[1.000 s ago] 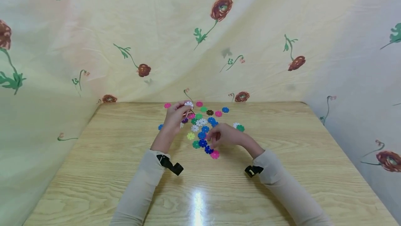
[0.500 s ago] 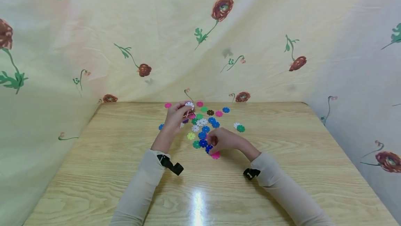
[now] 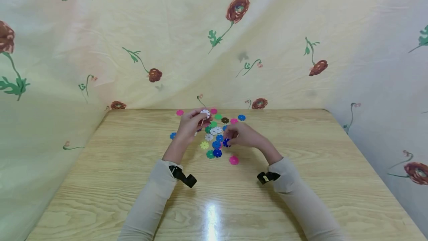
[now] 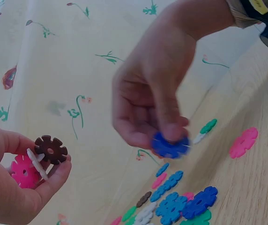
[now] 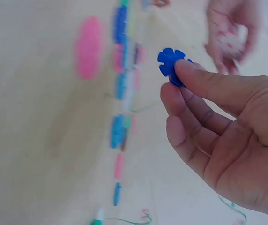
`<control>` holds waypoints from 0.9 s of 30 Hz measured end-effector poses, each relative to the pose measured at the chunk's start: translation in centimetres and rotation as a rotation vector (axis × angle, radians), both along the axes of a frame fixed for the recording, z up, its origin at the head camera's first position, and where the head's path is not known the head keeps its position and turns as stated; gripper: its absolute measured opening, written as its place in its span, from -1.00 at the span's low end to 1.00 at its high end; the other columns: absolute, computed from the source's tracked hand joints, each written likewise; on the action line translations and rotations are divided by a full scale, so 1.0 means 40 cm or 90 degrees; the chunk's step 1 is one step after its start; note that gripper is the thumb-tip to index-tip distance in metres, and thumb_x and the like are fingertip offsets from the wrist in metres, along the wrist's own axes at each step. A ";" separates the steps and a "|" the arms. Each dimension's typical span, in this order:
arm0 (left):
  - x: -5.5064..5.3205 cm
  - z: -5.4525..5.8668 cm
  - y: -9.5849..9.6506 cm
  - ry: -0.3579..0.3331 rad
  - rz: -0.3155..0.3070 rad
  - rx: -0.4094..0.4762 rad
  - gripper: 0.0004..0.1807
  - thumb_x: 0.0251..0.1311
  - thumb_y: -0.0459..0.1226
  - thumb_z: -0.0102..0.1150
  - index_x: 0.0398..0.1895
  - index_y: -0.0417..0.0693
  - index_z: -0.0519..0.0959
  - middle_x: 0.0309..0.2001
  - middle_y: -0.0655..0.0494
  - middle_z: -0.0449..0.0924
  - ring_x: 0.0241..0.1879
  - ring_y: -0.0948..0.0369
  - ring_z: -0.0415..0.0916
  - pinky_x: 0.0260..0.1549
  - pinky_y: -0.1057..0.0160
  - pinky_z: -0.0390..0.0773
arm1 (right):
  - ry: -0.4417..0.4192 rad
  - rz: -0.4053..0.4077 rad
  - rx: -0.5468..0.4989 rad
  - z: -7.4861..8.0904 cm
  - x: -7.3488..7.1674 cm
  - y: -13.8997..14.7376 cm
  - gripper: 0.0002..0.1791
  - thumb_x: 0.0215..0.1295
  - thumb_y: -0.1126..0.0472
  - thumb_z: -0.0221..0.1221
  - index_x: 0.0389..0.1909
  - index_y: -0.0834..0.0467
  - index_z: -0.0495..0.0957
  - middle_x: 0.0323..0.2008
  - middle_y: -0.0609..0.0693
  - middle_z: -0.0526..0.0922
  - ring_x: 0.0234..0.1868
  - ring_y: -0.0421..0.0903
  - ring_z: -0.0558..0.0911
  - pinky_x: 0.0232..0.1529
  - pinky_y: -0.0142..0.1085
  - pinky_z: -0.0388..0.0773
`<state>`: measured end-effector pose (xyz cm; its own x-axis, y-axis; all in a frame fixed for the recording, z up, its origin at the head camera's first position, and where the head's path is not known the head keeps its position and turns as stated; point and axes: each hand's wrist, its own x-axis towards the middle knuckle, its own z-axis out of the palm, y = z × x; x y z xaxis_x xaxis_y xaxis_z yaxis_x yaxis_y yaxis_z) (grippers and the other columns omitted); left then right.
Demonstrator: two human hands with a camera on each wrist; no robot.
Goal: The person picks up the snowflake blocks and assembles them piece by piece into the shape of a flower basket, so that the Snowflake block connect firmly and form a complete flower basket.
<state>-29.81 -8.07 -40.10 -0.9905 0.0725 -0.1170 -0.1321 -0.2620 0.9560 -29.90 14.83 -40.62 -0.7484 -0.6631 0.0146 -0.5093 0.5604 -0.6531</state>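
My left hand (image 3: 190,125) holds a small joined cluster of notched plastic discs above the table. In the left wrist view the cluster shows a brown disc (image 4: 51,150), a pink disc (image 4: 25,172) and a white disc (image 4: 37,164) set edge-on between them. Between thumb and fingers, my right hand (image 3: 246,136) pinches a dark blue disc (image 5: 169,63), raised off the table. The two hands are apart, the right one over the right side of the scattered discs. Part of the pile is hidden behind both hands in the head view.
Several loose discs lie scattered around the hands, among them a yellow disc (image 3: 204,145), a second dark blue disc (image 3: 217,153) and a lone pink disc (image 3: 234,160) nearer the front. A floral cloth (image 3: 187,40) hangs behind the wooden table (image 3: 133,181).
My right hand has picked the dark blue disc from beside the front pink disc and lifted it up and away. That pink disc has shifted slightly. The left hand has edged right with its cluster.
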 end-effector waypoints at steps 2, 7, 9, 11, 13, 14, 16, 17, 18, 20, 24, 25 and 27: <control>0.002 0.000 0.001 0.005 -0.008 -0.007 -0.72 0.44 -0.32 0.16 0.13 -0.19 0.63 -0.07 -0.08 0.75 -0.19 0.27 0.72 0.23 0.02 0.57 | 0.013 -0.023 -0.027 0.021 -0.007 0.003 -0.88 0.28 0.42 0.31 -0.18 0.24 0.68 -0.29 0.09 0.72 -0.27 -0.11 0.65 -0.15 -0.23 0.65; 0.004 -0.004 0.005 0.020 -0.025 -0.014 -0.69 0.44 -0.32 0.16 0.18 -0.18 0.62 -0.18 0.06 0.75 -0.13 0.20 0.73 0.25 -0.02 0.55 | 0.050 -0.090 -0.109 0.059 -0.022 0.003 -0.86 0.33 0.36 0.31 -0.11 0.23 0.70 -0.23 0.11 0.74 -0.22 -0.06 0.65 -0.13 -0.26 0.61; 0.004 -0.006 0.006 0.025 -0.028 -0.017 -0.68 0.45 -0.32 0.16 0.20 -0.16 0.62 -0.15 0.02 0.75 -0.11 0.18 0.73 0.21 0.01 0.58 | 0.062 -0.110 -0.150 0.067 -0.024 -0.003 -0.86 0.34 0.34 0.31 -0.12 0.23 0.70 -0.22 0.13 0.74 -0.22 -0.03 0.65 -0.14 -0.28 0.61; 0.004 -0.008 0.008 0.027 -0.034 -0.019 -0.68 0.45 -0.32 0.15 0.20 -0.14 0.62 -0.06 -0.09 0.73 -0.10 0.18 0.73 0.17 0.07 0.61 | 0.072 -0.130 -0.188 0.071 -0.024 -0.012 -0.87 0.34 0.32 0.32 -0.12 0.22 0.69 -0.22 0.14 0.74 -0.21 -0.01 0.66 -0.14 -0.30 0.61; 0.003 -0.010 0.010 0.027 -0.038 -0.023 -0.68 0.46 -0.31 0.15 0.21 -0.13 0.62 0.07 -0.21 0.68 -0.12 0.22 0.73 0.13 0.13 0.64 | 0.079 -0.146 -0.219 0.070 -0.025 -0.023 -0.87 0.34 0.29 0.33 -0.14 0.22 0.69 -0.22 0.14 0.75 -0.21 0.00 0.68 -0.15 -0.33 0.63; 0.002 -0.011 0.010 0.028 -0.039 -0.024 -0.68 0.46 -0.31 0.15 0.22 -0.13 0.62 0.12 -0.25 0.65 -0.13 0.24 0.72 0.11 0.16 0.65 | 0.082 -0.153 -0.232 0.069 -0.025 -0.029 -0.87 0.33 0.29 0.33 -0.14 0.22 0.69 -0.21 0.14 0.75 -0.20 0.01 0.69 -0.15 -0.34 0.64; 0.000 -0.013 0.011 0.028 -0.040 -0.025 -0.68 0.46 -0.30 0.14 0.22 -0.12 0.62 0.17 -0.29 0.61 -0.15 0.25 0.72 0.10 0.18 0.66 | 0.089 -0.166 -0.253 0.064 -0.023 -0.039 -0.86 0.32 0.28 0.35 -0.15 0.23 0.69 -0.21 0.15 0.75 -0.20 0.02 0.71 -0.17 -0.36 0.66; 0.000 -0.014 0.012 0.028 -0.039 -0.026 -0.68 0.46 -0.30 0.14 0.22 -0.12 0.62 0.16 -0.27 0.62 -0.16 0.26 0.72 0.09 0.18 0.66 | 0.090 -0.171 -0.263 0.062 -0.023 -0.044 -0.86 0.32 0.28 0.35 -0.16 0.23 0.69 -0.20 0.16 0.76 -0.19 0.03 0.71 -0.17 -0.36 0.67; 0.000 -0.014 0.011 0.027 -0.037 -0.028 -0.68 0.46 -0.30 0.14 0.21 -0.11 0.62 0.14 -0.24 0.64 -0.16 0.26 0.72 0.08 0.18 0.66 | 0.092 -0.175 -0.271 0.059 -0.022 -0.049 -0.87 0.31 0.28 0.36 -0.17 0.23 0.69 -0.20 0.16 0.76 -0.19 0.03 0.72 -0.18 -0.37 0.68; -0.001 -0.014 0.012 0.025 -0.035 -0.030 -0.68 0.46 -0.30 0.15 0.21 -0.11 0.63 0.08 -0.18 0.68 -0.16 0.25 0.72 0.11 0.15 0.65 | 0.097 -0.184 -0.283 0.053 -0.021 -0.055 -0.87 0.31 0.28 0.36 -0.18 0.23 0.70 -0.20 0.17 0.76 -0.19 0.04 0.73 -0.20 -0.40 0.68; 0.000 -0.014 0.013 0.027 -0.036 -0.028 -0.68 0.46 -0.31 0.15 0.21 -0.12 0.63 -0.03 -0.04 0.73 -0.16 0.25 0.73 0.13 0.10 0.64 | 0.109 -0.192 -0.296 0.043 -0.023 -0.060 -0.88 0.30 0.29 0.36 -0.20 0.24 0.70 -0.20 0.17 0.76 -0.19 0.05 0.73 -0.22 -0.45 0.66; 0.000 -0.014 0.013 0.028 -0.036 -0.026 -0.68 0.45 -0.31 0.15 0.21 -0.13 0.63 -0.04 -0.03 0.73 -0.17 0.26 0.73 0.13 0.10 0.63 | 0.111 -0.193 -0.298 0.042 -0.024 -0.061 -0.88 0.30 0.30 0.37 -0.20 0.24 0.70 -0.21 0.17 0.76 -0.19 0.05 0.74 -0.23 -0.46 0.66; 0.000 -0.015 0.014 0.032 -0.036 -0.023 -0.68 0.45 -0.32 0.15 0.21 -0.15 0.63 -0.09 0.01 0.75 -0.18 0.25 0.73 0.10 0.11 0.65 | 0.113 -0.195 -0.303 0.039 -0.025 -0.062 -0.89 0.29 0.30 0.37 -0.21 0.25 0.70 -0.21 0.18 0.76 -0.19 0.06 0.74 -0.23 -0.46 0.66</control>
